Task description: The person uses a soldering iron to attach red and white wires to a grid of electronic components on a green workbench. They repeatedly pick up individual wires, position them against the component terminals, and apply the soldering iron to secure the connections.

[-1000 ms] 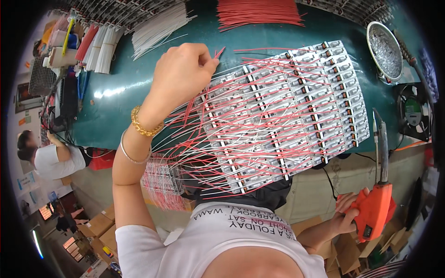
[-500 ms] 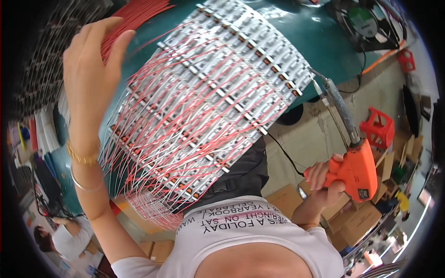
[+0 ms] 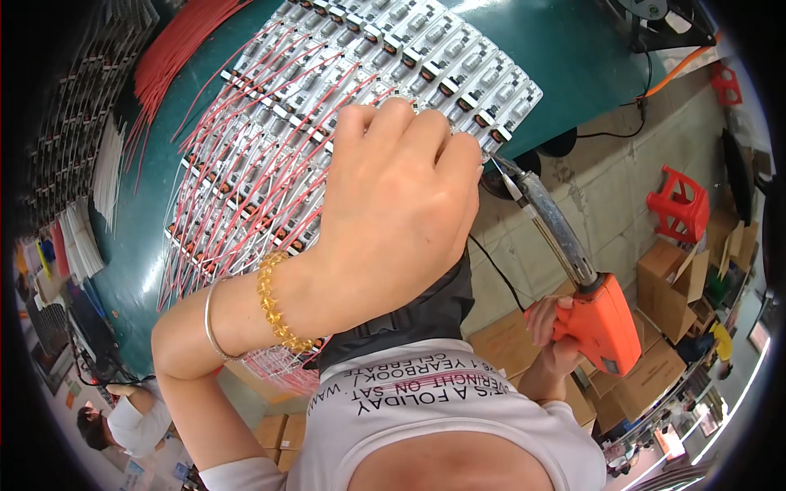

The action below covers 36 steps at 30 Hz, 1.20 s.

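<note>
My right hand (image 3: pixel 553 329) is wrapped round the handle of an orange soldering gun (image 3: pixel 604 326). Its long metal barrel points up and left, and the tip is at the right edge of the rows of silver circuit boards (image 3: pixel 446 61). My left hand (image 3: pixel 401 192) lies over the middle of these boards with its fingers curled down and closed. The fingertips, and anything between them, are hidden under the hand. Thin red wires (image 3: pixel 270 135) and white wires run from many of the boards toward the lower left.
On the green table (image 3: pixel 565 78) a bundle of loose red wires (image 3: pixel 176 53) lies at the upper left, with white wires (image 3: pixel 108 172) beside it. More boards (image 3: pixel 82 90) are stacked at far left. A fan (image 3: pixel 655 16), red stool (image 3: pixel 679 204) and cardboard boxes (image 3: pixel 643 380) stand right.
My left hand has come from the red wire bundle at the left to the boards' right part. The soldering gun has moved left and slightly down, its tip now close to my left hand.
</note>
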Each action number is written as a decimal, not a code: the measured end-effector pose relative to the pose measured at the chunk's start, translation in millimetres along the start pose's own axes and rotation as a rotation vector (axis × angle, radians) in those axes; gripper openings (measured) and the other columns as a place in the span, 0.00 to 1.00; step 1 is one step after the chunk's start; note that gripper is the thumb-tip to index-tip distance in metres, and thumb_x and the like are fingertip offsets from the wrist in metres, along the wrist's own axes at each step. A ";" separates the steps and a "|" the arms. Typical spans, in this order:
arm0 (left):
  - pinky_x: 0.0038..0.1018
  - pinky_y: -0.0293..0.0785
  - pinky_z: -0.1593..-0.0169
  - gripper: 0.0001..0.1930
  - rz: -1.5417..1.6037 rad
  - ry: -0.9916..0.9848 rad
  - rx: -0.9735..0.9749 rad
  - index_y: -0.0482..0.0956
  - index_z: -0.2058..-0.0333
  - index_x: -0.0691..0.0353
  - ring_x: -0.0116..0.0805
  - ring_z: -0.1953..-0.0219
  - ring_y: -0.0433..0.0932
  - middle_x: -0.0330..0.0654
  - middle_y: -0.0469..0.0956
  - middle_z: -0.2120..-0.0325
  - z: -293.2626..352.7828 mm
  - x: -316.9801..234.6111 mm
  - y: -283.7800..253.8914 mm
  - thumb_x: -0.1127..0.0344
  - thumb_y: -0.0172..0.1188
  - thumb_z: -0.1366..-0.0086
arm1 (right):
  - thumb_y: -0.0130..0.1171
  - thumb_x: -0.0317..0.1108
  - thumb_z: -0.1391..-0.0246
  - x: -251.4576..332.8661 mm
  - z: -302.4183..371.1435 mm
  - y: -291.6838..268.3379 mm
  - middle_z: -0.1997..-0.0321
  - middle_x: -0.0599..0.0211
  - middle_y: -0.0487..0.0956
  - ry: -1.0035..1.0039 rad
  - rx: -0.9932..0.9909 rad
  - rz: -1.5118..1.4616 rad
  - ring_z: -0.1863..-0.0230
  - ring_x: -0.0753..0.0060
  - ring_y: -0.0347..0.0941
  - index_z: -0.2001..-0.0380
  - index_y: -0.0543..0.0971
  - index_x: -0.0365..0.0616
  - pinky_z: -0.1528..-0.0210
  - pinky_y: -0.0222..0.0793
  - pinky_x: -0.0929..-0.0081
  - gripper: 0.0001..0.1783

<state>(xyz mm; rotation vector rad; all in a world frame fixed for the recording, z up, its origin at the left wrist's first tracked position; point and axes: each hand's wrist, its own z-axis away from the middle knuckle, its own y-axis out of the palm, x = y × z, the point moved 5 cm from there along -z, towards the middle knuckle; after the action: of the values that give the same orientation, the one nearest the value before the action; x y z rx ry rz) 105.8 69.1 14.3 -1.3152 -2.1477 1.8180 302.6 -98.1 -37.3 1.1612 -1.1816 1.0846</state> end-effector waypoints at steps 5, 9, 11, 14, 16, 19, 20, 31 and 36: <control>0.35 0.59 0.62 0.07 -0.005 -0.014 -0.029 0.73 0.76 0.59 0.40 0.70 0.68 0.38 0.68 0.77 -0.8 -3.2 -0.1 0.73 0.65 0.50 | 0.52 0.70 0.48 0.3 1.2 -3.2 0.87 0.79 0.64 0.081 -0.034 0.217 0.85 0.76 0.63 0.85 0.65 0.49 0.79 0.60 0.75 0.35; 0.35 0.60 0.62 0.07 -0.025 -0.005 -0.020 0.73 0.76 0.59 0.40 0.70 0.68 0.39 0.68 0.77 -1.8 -5.0 0.4 0.73 0.64 0.50 | 0.51 0.70 0.48 0.7 3.6 -7.3 0.87 0.79 0.65 0.027 -0.027 0.279 0.85 0.77 0.62 0.80 0.65 0.47 0.78 0.60 0.76 0.34; 0.34 0.60 0.62 0.07 -0.033 0.001 -0.009 0.73 0.76 0.59 0.40 0.70 0.68 0.39 0.68 0.77 -2.7 -5.9 1.1 0.73 0.64 0.50 | 0.56 0.65 0.48 -0.3 2.3 -5.2 0.87 0.80 0.65 -0.003 -0.019 0.087 0.86 0.79 0.61 0.61 0.68 0.42 0.78 0.61 0.76 0.33; 0.34 0.60 0.62 0.07 -0.045 0.006 0.004 0.73 0.76 0.60 0.40 0.70 0.68 0.39 0.68 0.77 -3.4 -6.1 1.9 0.73 0.64 0.49 | 0.59 0.62 0.48 -2.1 2.6 -3.7 0.88 0.81 0.64 -0.020 -0.035 -0.021 0.87 0.80 0.60 0.46 0.68 0.38 0.79 0.61 0.77 0.40; 0.34 0.60 0.62 0.07 -0.042 0.008 0.002 0.73 0.76 0.60 0.40 0.70 0.68 0.40 0.68 0.77 -3.0 -5.7 0.7 0.73 0.64 0.49 | 0.59 0.62 0.47 -3.0 3.1 -2.1 0.88 0.80 0.64 -0.013 -0.052 -0.037 0.88 0.80 0.60 0.45 0.67 0.37 0.80 0.60 0.76 0.41; 0.34 0.60 0.62 0.07 -0.037 0.020 -0.017 0.73 0.76 0.59 0.40 0.71 0.68 0.39 0.68 0.77 -1.6 -4.7 0.2 0.73 0.64 0.49 | 0.58 0.60 0.45 -1.3 -0.9 -1.3 0.88 0.79 0.63 -0.057 -0.093 -0.077 0.88 0.80 0.59 0.44 0.66 0.35 0.80 0.60 0.76 0.40; 0.35 0.60 0.62 0.08 -0.067 0.020 0.020 0.73 0.76 0.59 0.40 0.69 0.68 0.40 0.68 0.76 0.1 -4.2 1.3 0.71 0.65 0.49 | 0.57 0.59 0.44 1.1 -3.7 -3.9 0.88 0.78 0.63 -0.114 -0.123 -0.056 0.88 0.80 0.59 0.44 0.65 0.35 0.80 0.60 0.76 0.39; 0.56 0.53 0.39 0.28 -0.097 -0.012 0.193 0.72 0.50 0.56 0.55 0.39 0.60 0.53 0.65 0.46 46.8 13.2 -33.6 0.56 0.69 0.49 | 0.56 0.34 0.40 63.5 -181.3 21.7 0.86 0.73 0.67 -0.303 -0.374 0.280 0.87 0.82 0.63 0.58 0.73 0.31 0.82 0.61 0.80 0.15; 0.51 0.56 0.41 0.26 -0.123 -0.043 0.270 0.73 0.50 0.55 0.52 0.39 0.61 0.52 0.66 0.47 78.8 22.0 -53.3 0.57 0.68 0.48 | 0.56 0.35 0.39 101.8 -217.3 34.6 0.88 0.74 0.66 -0.436 -0.338 0.459 0.89 0.82 0.62 0.63 0.77 0.34 0.85 0.58 0.81 0.12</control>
<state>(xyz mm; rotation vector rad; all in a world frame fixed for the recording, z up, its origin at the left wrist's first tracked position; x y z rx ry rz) 20.7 22.2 23.1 -1.0717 -1.8706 2.0140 298.1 122.9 62.4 0.9015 -1.9616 0.9286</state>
